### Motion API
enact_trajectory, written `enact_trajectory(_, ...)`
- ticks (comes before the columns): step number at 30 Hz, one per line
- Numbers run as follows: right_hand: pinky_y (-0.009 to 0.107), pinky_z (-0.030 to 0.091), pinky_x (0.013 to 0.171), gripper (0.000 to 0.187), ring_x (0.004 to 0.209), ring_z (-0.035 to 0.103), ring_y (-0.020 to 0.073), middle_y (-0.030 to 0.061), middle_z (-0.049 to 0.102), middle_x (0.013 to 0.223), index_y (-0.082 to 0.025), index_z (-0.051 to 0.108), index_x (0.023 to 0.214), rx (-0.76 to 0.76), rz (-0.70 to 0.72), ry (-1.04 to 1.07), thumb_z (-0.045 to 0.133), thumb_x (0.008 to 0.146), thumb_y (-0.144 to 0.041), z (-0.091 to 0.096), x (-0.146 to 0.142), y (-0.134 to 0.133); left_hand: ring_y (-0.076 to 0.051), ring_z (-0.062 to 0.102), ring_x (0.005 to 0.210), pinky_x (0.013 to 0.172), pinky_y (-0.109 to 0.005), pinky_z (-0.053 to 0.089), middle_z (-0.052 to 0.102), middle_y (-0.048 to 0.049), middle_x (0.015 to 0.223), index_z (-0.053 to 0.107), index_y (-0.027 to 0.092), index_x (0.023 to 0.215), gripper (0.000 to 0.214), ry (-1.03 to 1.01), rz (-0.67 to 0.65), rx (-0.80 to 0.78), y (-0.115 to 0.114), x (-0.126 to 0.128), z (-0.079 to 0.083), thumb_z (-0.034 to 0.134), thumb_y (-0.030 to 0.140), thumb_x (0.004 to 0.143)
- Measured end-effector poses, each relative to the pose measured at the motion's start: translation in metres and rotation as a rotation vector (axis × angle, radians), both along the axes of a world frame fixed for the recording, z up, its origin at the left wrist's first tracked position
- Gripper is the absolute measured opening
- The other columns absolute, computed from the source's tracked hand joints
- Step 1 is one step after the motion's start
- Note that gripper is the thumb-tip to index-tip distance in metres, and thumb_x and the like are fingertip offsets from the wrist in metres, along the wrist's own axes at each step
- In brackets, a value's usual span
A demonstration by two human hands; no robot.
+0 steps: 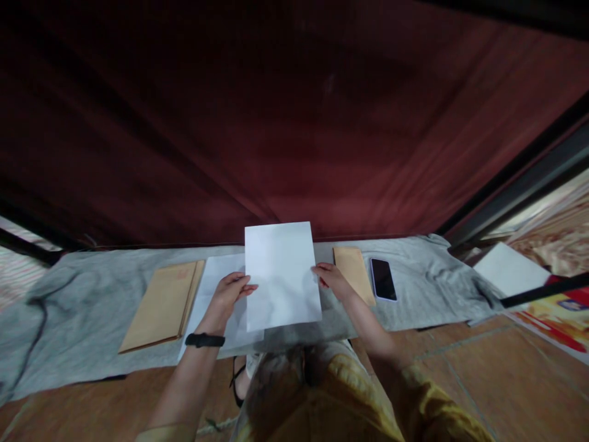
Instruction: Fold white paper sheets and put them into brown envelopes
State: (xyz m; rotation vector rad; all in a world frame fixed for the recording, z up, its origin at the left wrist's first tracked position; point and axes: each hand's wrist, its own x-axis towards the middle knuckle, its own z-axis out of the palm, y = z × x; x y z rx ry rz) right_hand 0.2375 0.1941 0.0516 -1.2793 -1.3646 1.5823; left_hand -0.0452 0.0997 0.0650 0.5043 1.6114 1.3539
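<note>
A blank white sheet of paper (281, 276) is held up between both hands, above the grey cloth. My left hand (230, 291) pinches its left edge, with a dark band on that wrist. On the opposite edge, my right hand (330, 277) grips the sheet between thumb and fingers. More white paper (216, 282) lies on the cloth under my left hand, partly covered by the arm and the held sheet. A stack of brown envelopes (159, 304) rests to the left. Just beyond my right hand lies another brown envelope (356, 273).
A phone (383, 279) lies face up right of the single envelope. Grey cloth (427, 279) covers the narrow surface, and a dark red curtain (294, 153) hangs behind it. At the far right are a white box-like object (510, 270) and a red-yellow printed package (559, 319).
</note>
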Motion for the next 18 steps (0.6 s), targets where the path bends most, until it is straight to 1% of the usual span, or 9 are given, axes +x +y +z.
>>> enact_trajectory(2, 0.021, 0.038, 0.045, 0.028, 0.05, 0.053, 0.0107, -0.0043, 0.054, 0.055, -0.019, 0.061, 0.072, -0.007, -0.02, 0.039, 0.074, 0.069, -0.043, 0.009, -0.002, 0.004, -0.017, 0.072, 0.062, 0.072, -0.032, 0.061, 0.065, 0.0013, 0.066, 0.058, 0.017, 0.079, 0.033, -0.017, 0.01, 0.043, 0.004, 0.002, 0.011, 0.086, 0.028, 0.064)
enact_trajectory(5, 0.024, 0.051, 0.06, 0.027, 0.063, 0.064, 0.0139, -0.0007, 0.062, 0.065, -0.018, 0.061, 0.075, 0.052, -0.037, 0.1, 0.074, 0.072, -0.041, 0.029, -0.004, 0.014, -0.017, 0.071, 0.065, 0.079, -0.035, 0.062, 0.063, 0.0027, 0.068, 0.059, 0.017, 0.078, 0.038, -0.028, 0.007, 0.144, 0.012, 0.004, 0.032, 0.089, 0.033, 0.061)
enact_trajectory(8, 0.027, 0.054, 0.075, 0.021, 0.073, 0.064, 0.014, -0.0003, 0.066, 0.073, -0.019, 0.063, 0.076, 0.241, -0.03, 0.121, 0.072, 0.075, -0.038, 0.05, -0.002, 0.025, -0.018, 0.071, 0.075, 0.086, -0.036, 0.059, 0.068, -0.0001, 0.076, 0.064, 0.015, 0.083, 0.044, -0.002, -0.036, 0.262, 0.02, 0.008, 0.053, 0.091, 0.04, 0.057)
enact_trajectory(10, 0.028, 0.053, 0.083, 0.018, 0.083, 0.065, 0.015, 0.0, 0.07, 0.083, -0.02, 0.066, 0.084, 0.363, -0.016, 0.116, 0.071, 0.076, -0.035, 0.059, 0.002, 0.029, -0.02, 0.07, 0.083, 0.087, -0.036, 0.057, 0.072, -0.0033, 0.084, 0.069, 0.014, 0.088, 0.048, 0.061, -0.073, 0.32, 0.022, 0.012, 0.062, 0.09, 0.044, 0.057)
enact_trajectory(11, 0.029, 0.053, 0.086, 0.019, 0.088, 0.065, 0.0159, 0.0004, 0.072, 0.089, -0.02, 0.068, 0.089, 0.405, -0.007, 0.115, 0.07, 0.077, -0.034, 0.06, 0.005, 0.029, -0.021, 0.07, 0.086, 0.086, -0.036, 0.056, 0.074, -0.0049, 0.087, 0.07, 0.014, 0.089, 0.049, 0.11, -0.095, 0.331, 0.021, 0.013, 0.063, 0.089, 0.046, 0.058)
enact_trajectory(12, 0.03, 0.052, 0.089, 0.021, 0.093, 0.066, 0.0169, 0.0011, 0.072, 0.094, -0.021, 0.069, 0.094, 0.436, 0.003, 0.116, 0.069, 0.078, -0.034, 0.059, 0.008, 0.027, -0.023, 0.069, 0.089, 0.086, -0.037, 0.056, 0.075, -0.0066, 0.091, 0.072, 0.014, 0.09, 0.048, 0.166, -0.124, 0.329, 0.019, 0.015, 0.062, 0.088, 0.047, 0.059)
enact_trajectory(14, 0.034, 0.051, 0.095, 0.021, 0.101, 0.066, 0.0193, 0.0032, 0.073, 0.101, -0.021, 0.07, 0.097, 0.476, 0.018, 0.102, 0.067, 0.081, -0.034, 0.05, 0.014, 0.019, -0.027, 0.069, 0.097, 0.088, -0.038, 0.054, 0.076, -0.0099, 0.103, 0.074, 0.015, 0.088, 0.045, 0.272, -0.188, 0.323, 0.012, 0.017, 0.053, 0.087, 0.047, 0.06)
enact_trajectory(17, 0.038, 0.047, 0.104, 0.017, 0.115, 0.063, 0.0229, 0.0073, 0.072, 0.112, -0.021, 0.074, 0.093, 0.54, 0.003, 0.026, 0.066, 0.083, -0.033, 0.019, 0.024, -0.004, -0.03, 0.065, 0.115, 0.097, -0.038, 0.051, 0.07, -0.014, 0.128, 0.076, 0.018, 0.087, 0.036, 0.362, -0.291, 0.368, -0.003, 0.019, 0.023, 0.084, 0.043, 0.061)
enact_trajectory(18, 0.038, 0.046, 0.106, 0.017, 0.118, 0.063, 0.0234, 0.0082, 0.071, 0.117, -0.022, 0.075, 0.093, 0.548, 0.002, -0.002, 0.067, 0.081, -0.031, 0.006, 0.028, -0.014, -0.031, 0.064, 0.118, 0.099, -0.039, 0.05, 0.068, -0.0154, 0.131, 0.077, 0.019, 0.086, 0.034, 0.375, -0.339, 0.367, -0.008, 0.02, 0.011, 0.082, 0.042, 0.062)
